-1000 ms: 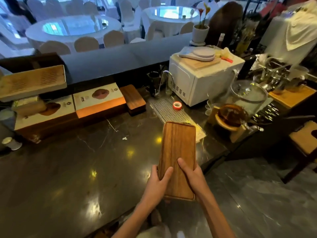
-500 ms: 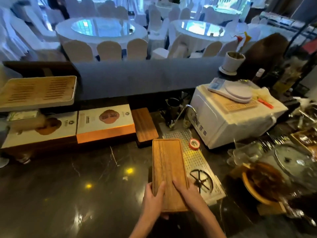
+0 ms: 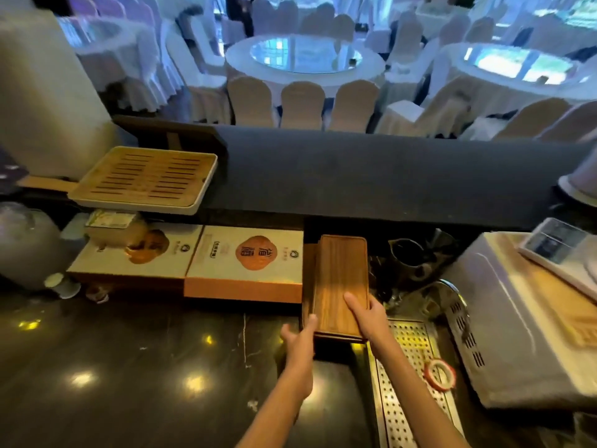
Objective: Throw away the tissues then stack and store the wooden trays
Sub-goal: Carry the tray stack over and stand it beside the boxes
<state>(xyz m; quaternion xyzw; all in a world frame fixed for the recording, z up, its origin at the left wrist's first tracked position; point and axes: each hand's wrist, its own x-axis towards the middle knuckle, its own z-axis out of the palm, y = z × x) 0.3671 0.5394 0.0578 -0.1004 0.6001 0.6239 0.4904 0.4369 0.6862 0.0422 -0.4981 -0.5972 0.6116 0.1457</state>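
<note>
Behind a banquet-hall bar, a person sets a wooden tray [image 3: 342, 279] onto another tray [image 3: 308, 279] whose edge peeks out at its left, at the back of the dark counter [image 3: 129, 367] beneath the raised ledge [image 3: 371, 176]; stacking looks nearly finished, with only squaring-up and letting go left. No tissues are in sight, so that part seems done, though it cannot be confirmed. The right hand [image 3: 368, 315] clamps the top tray's near right corner, thumb on top; the left hand [image 3: 298, 334] presses half-open against the stack's left edge. An orange-fronted gift box [image 3: 245, 263] sits just beside on the left, a steel drain grate [image 3: 410, 376] on the right, leaving a tight slot.
</note>
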